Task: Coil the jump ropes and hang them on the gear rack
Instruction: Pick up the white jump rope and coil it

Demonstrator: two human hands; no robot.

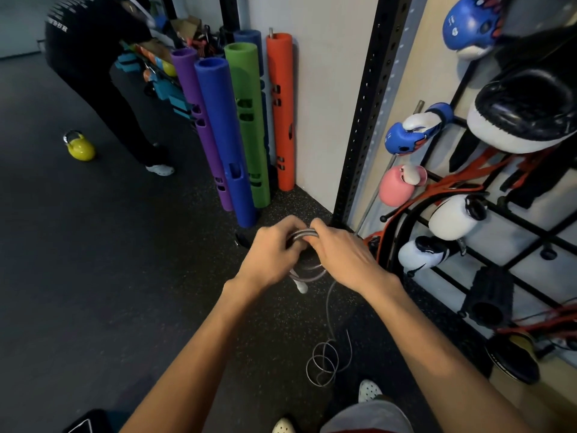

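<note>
A clear grey jump rope is bunched into several loops between both hands, held at mid-height over the dark floor. My left hand grips the loops from the left, and my right hand grips them from the right. A white handle end dangles below the hands. The rope's loose tail runs down to small coils on the floor near my feet. The black wire gear rack covers the wall on the right, with boxing gloves and straps hanging on it.
Coloured foam tubes lean against the white wall ahead. A black perforated upright stands beside the rack. A person in black bends over at the far left, near a yellow kettlebell. A black foam roller hangs low on the rack.
</note>
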